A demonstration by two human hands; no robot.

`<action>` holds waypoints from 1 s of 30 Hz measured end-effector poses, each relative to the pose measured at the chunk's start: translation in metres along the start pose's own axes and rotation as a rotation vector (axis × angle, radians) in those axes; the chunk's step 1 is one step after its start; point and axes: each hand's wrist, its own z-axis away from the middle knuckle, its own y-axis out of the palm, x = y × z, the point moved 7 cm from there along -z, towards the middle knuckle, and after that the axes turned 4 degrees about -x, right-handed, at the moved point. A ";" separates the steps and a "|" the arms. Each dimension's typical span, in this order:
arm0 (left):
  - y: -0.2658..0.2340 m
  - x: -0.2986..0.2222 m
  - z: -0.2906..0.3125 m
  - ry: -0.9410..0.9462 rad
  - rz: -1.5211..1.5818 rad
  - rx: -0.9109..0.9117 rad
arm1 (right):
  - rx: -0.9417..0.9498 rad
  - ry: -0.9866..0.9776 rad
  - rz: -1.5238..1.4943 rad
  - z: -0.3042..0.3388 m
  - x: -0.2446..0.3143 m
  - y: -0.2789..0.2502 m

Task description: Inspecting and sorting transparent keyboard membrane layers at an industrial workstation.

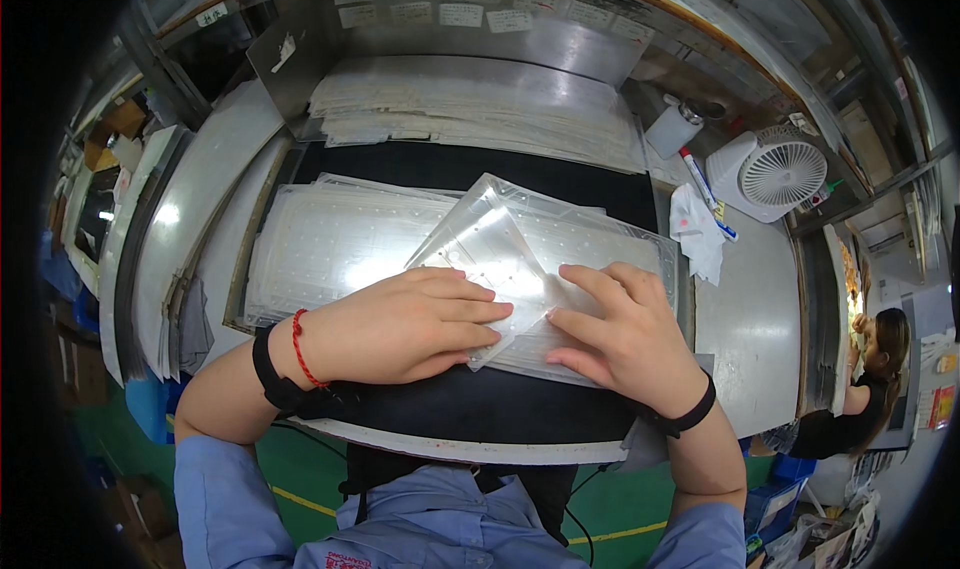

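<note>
A shiny clear plastic sheet (pixel 487 234) lies at an angle over a stack of similar perforated clear sheets (pixel 340 231) on a black mat (pixel 400 409). My left hand (pixel 425 321) rests flat across the angled sheet's near left part, fingers stretched to the right. It has a red cord and a black band at the wrist. Opposite it, my right hand (pixel 625 334) has its fingers spread. Its fingertips touch the sheet's right edge, and its thumb is over the stack. Neither hand visibly grips anything, though the undersides of the left fingers are hidden.
Behind the mat lies another stack of sheets (pixel 470 99) against a metal panel. To the right are a white fan (pixel 780 174), a bottle (pixel 675 129), markers (pixel 708 194) and a crumpled cloth (pixel 695 234). A person (pixel 870 384) works at the far right.
</note>
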 end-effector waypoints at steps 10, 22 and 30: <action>0.001 0.001 -0.001 0.001 0.002 -0.005 | -0.025 0.028 -0.021 -0.002 -0.005 0.003; -0.003 0.005 0.002 0.008 0.052 -0.032 | -0.546 0.277 -0.322 0.026 -0.075 -0.033; -0.085 0.091 0.066 -0.385 0.473 -0.851 | -0.643 0.759 -0.631 0.065 -0.169 -0.021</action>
